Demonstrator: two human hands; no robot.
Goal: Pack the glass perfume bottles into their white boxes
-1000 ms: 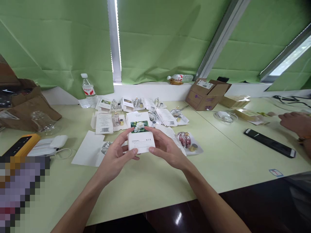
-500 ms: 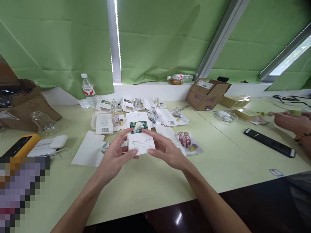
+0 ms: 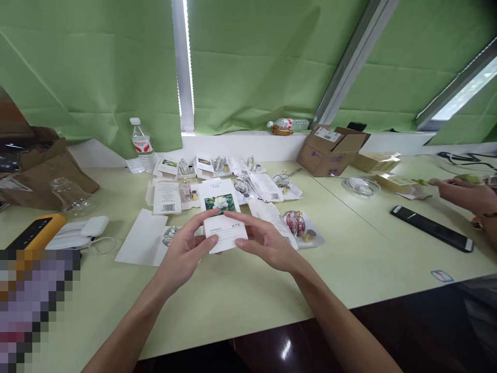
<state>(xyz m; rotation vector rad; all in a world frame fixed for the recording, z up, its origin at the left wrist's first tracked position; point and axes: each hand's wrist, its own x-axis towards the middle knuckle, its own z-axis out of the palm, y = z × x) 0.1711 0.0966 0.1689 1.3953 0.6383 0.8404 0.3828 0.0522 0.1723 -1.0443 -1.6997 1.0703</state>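
Note:
A white perfume box (image 3: 223, 230) with a white flower printed on its front is held up between both my hands. My left hand (image 3: 190, 243) grips its left side, thumb on the lower front. My right hand (image 3: 264, 241) holds the right side the same way, and the index fingertips nearly meet over the picture. Behind and around it lie several opened white boxes with glass bottles. Right of my right hand, a dark red glass bottle (image 3: 294, 224) lies beside a gold cap (image 3: 309, 236). Partly behind my left hand are an open white carton (image 3: 142, 239) and a clear glass bottle (image 3: 171, 235).
A water bottle (image 3: 142, 145) stands at the back left, near a brown paper bag (image 3: 46, 171). A cardboard box (image 3: 330, 153) sits at the back right. On the right lie a phone (image 3: 430, 228) and a coiled white cable (image 3: 359, 186); another person's hand (image 3: 462, 196) is beyond.
The perfume box has tilted a little in my hands, and my index fingertips have come closer together and slightly lower on its front. The other person's hand has shifted slightly.

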